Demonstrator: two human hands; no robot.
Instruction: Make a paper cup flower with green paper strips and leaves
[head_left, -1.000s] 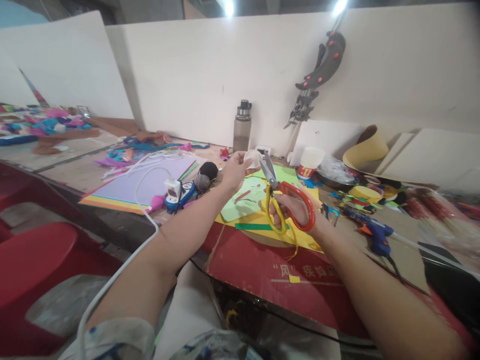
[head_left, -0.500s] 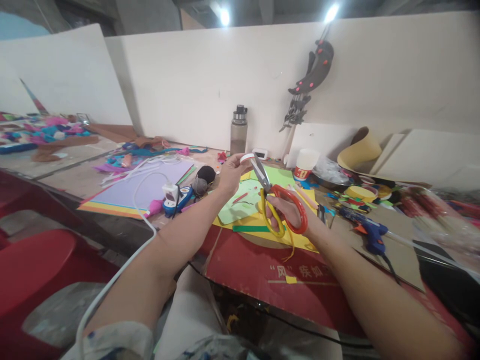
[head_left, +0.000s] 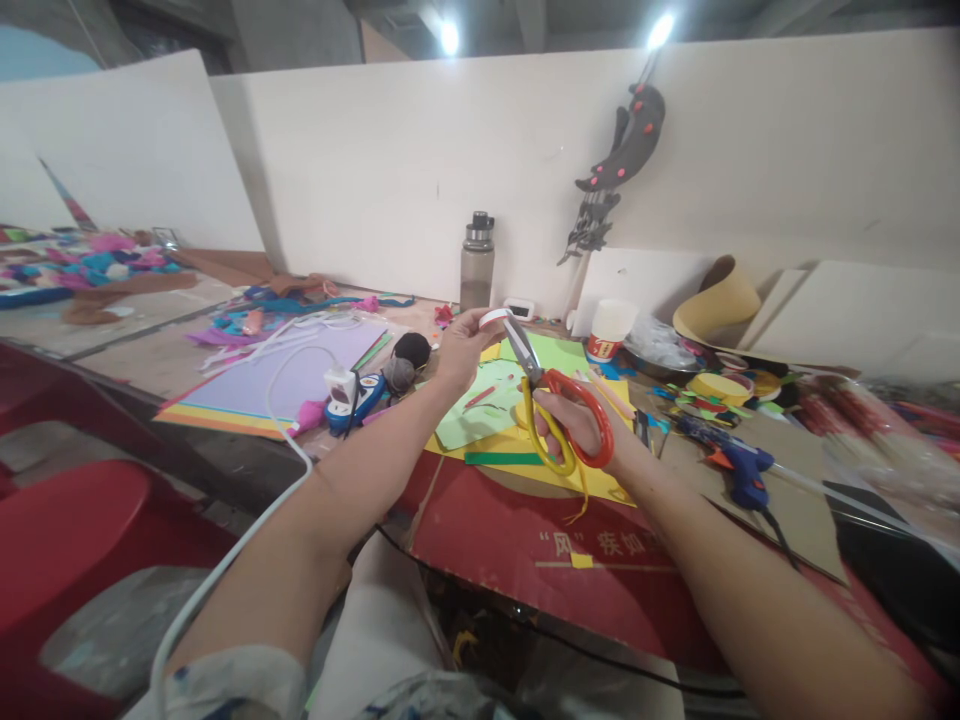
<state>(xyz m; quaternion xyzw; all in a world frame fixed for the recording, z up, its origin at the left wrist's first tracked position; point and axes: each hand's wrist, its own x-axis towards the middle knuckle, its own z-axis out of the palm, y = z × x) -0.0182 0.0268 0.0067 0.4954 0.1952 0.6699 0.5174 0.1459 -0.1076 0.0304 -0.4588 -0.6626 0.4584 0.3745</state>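
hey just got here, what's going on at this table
A person is working with scissors over a craft-strewn table. Their left hand holds up a small white piece, and their right hand grips the scissors, blades pointing up at the piece; whether they are cutting into it is too small to tell. Below the hands lies a light green sheet. A blue glue gun rests off to the right, and a bottle stands behind.
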